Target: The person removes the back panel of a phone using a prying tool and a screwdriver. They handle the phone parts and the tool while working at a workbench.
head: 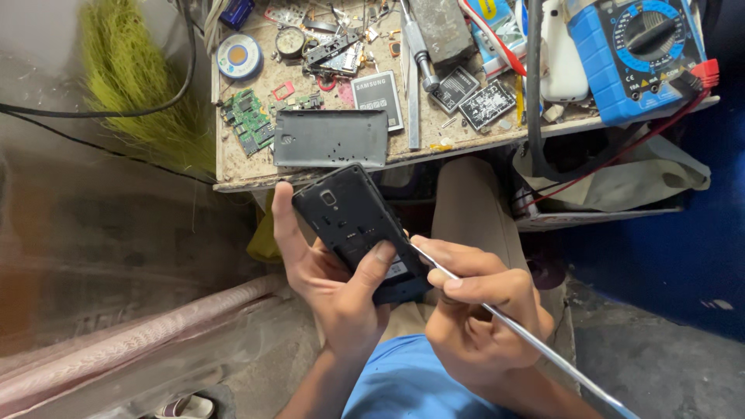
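Note:
My left hand (326,283) holds a black phone (353,225) with its back cover off, rear side up, thumb resting on its lower part. My right hand (477,306) grips a thin metal tool (535,341) like a pen, its tip touching the phone's lower right edge. Both hands are over my lap, just below the edge of the workbench (233,167). The phone's grey back cover (330,138) lies on the bench near its front edge, with a phone battery (378,97) beside it.
The cluttered bench carries a green circuit board (248,120), a solder reel (239,56), a screwdriver (415,54), small chips and a blue multimeter (640,50) with red and black leads. A green broom (132,77) leans at the left. A blue wall stands at the right.

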